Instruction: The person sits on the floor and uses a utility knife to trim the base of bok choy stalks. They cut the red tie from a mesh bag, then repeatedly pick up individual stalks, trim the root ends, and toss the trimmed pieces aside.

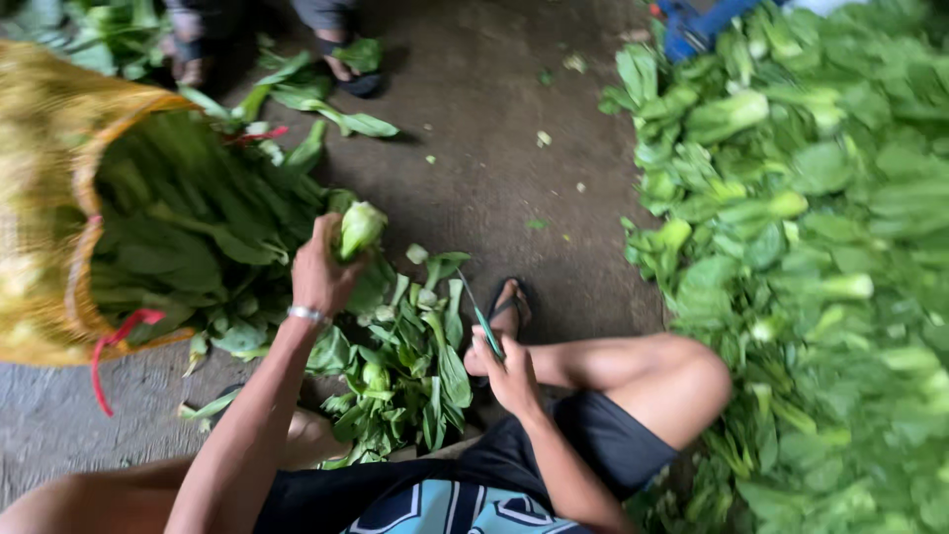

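Seemingly blurred by motion, the head view shows the left hand (318, 272) closed around one bok choy head (360, 227), just in front of the yellow mesh sack (49, 198), whose far side is cut off. Right of the sack, the right hand (512, 374) grips one green-handled knife (481, 318). Two sandalled feet (348, 69) stand beyond the sack, the bodies above them out of frame.

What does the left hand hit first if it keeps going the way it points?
The left hand, gripping a pale green leafy vegetable head, points up and slightly right; beyond it lies bare dark concrete floor, then probably the loose green leaves. Depth is unclear.
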